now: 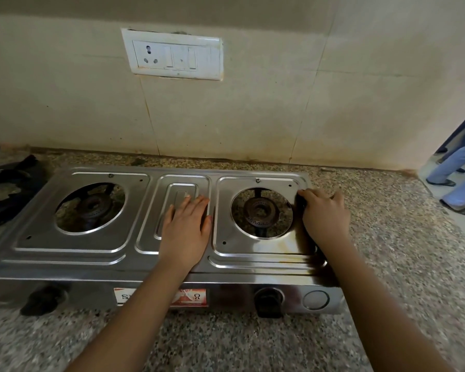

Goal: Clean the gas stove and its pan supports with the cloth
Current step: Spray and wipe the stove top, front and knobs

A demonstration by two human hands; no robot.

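On steel stove (91,253), right hand (325,216) grips dark cloth (303,202).

Stove (134,261) sits on counter (387,210), switchboard (172,55) on wall (253,116) behind.

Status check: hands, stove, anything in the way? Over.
Left hand flat on stove centre panel. Right hand holds dark cloth at right edge. Pan supports off, left of stove. No obstruction.
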